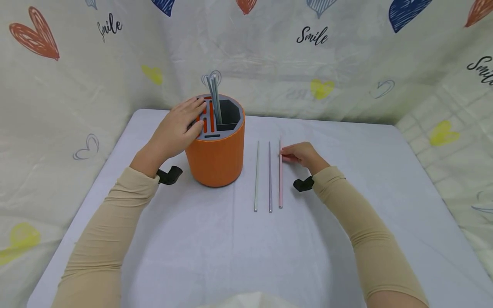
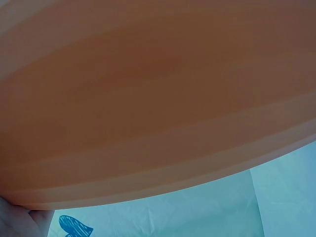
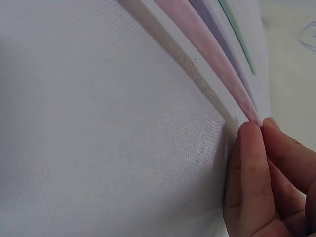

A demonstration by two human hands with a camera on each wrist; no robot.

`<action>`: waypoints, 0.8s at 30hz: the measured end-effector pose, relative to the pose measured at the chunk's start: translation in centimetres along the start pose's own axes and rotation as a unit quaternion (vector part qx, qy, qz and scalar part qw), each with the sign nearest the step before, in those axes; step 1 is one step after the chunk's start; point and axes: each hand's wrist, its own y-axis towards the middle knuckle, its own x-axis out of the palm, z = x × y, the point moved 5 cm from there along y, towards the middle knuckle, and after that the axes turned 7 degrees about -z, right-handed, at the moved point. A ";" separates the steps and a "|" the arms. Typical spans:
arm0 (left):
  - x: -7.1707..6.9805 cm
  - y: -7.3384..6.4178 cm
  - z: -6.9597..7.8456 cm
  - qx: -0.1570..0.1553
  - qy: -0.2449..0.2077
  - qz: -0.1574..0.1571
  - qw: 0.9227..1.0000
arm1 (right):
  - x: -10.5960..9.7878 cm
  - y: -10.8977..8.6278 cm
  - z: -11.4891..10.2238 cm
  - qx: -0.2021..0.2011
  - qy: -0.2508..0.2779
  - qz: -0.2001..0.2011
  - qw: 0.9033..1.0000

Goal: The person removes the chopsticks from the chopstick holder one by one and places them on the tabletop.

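On the left of the table stands an orange utensil holder (image 1: 216, 164) with a grey slotted top. Several thin chopsticks (image 1: 214, 96) stand upright in it. My left hand (image 1: 177, 126) rests over the holder's left rim, fingers laid across the slotted top. In the left wrist view, the orange wall fills most of the picture. My right hand (image 1: 302, 155) pinches a pink chopstick (image 1: 280, 184) between thumb and fingertips near its far end. Left of it lie a purple chopstick (image 1: 270, 179) and a green chopstick (image 1: 256, 179), roughly parallel and apart.
A white cloth covers the table (image 1: 215, 248). Behind it hangs a pale curtain (image 1: 269, 55) printed with hearts and words. Each wrist wears a small black camera mount.
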 end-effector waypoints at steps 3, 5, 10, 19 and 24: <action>0.1 0.0 0.0 -0.001 0.000 -0.002 1.000 | -0.1 0.4 0.2 -0.001 -0.001 0.003 1.000; 0.1 -0.1 -0.1 0.000 0.000 -0.001 1.000 | -0.1 0.6 0.2 -0.003 -0.019 0.015 1.000; 0.2 0.0 -0.1 0.002 -0.001 0.004 1.000 | -0.2 0.4 -0.1 -0.003 -0.075 0.044 0.996; 0.4 0.2 0.0 0.003 -0.001 0.004 1.000 | -0.3 -2.8 -3.6 -0.109 0.019 0.007 0.994; 0.2 0.1 -0.1 0.000 0.004 0.002 1.000 | 0.7 -4.7 -7.0 -0.175 0.052 -0.017 0.983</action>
